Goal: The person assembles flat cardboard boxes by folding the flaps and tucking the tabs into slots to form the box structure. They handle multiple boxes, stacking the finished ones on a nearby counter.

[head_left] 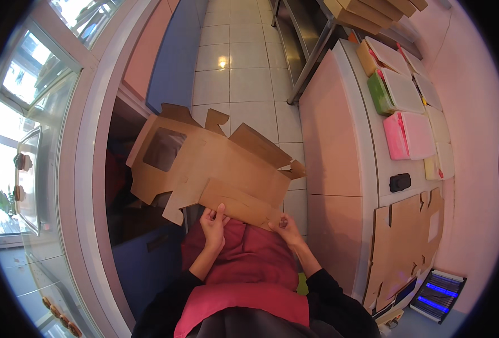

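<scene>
A brown cardboard box blank, partly unfolded, is held out in front of my red apron. Its flaps and tabs stick out along both sides, and a clear window shows at its far left end. My left hand grips the near edge, thumb on top of the folded-up panel. At that panel's right corner, my right hand pinches the cardboard between thumb and fingers. The fingers beneath the board are partly hidden.
On the right counter lie flat cardboard blanks, a small black object and several lidded plastic containers. A metal shelf stands beyond. To the left are an open blue cabinet door and a glass display case.
</scene>
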{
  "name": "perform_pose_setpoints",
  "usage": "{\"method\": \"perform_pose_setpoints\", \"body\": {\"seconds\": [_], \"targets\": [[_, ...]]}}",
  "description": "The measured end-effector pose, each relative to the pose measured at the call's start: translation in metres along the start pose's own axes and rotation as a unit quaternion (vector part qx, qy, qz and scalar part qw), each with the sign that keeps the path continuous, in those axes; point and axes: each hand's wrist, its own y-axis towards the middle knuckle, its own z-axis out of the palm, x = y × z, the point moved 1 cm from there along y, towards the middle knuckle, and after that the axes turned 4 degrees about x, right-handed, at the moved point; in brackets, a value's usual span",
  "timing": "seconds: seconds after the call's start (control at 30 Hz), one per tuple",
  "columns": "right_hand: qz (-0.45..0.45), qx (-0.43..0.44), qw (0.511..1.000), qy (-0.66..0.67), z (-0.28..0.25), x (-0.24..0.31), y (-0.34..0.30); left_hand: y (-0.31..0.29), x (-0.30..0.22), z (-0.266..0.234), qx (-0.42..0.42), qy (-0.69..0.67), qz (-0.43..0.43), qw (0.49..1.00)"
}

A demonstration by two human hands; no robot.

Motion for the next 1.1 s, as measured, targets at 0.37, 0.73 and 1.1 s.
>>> {"method": "perform_pose_setpoints", "body": {"seconds": [0.37, 0.73, 1.1], "targets": [[-0.149, -0.205, 0.884, -0.392, 0.01, 0.12, -0.041, 0.006, -0.007, -0.002, 0.092, 0.052, 0.066, 0.992], [-0.504, -0.036, 0.7, -0.505, 0.171, 0.169, -0.012, -0.006, 0.036, -0.01, 0.199, 0.334, 0.286, 0.876], [-0.306, 0.161, 0.879, -0.328, 0.133, 0.169, 0.035, -0.003, -0.018, -0.03, 0.144, -0.094, -0.039, 0.984]]}}
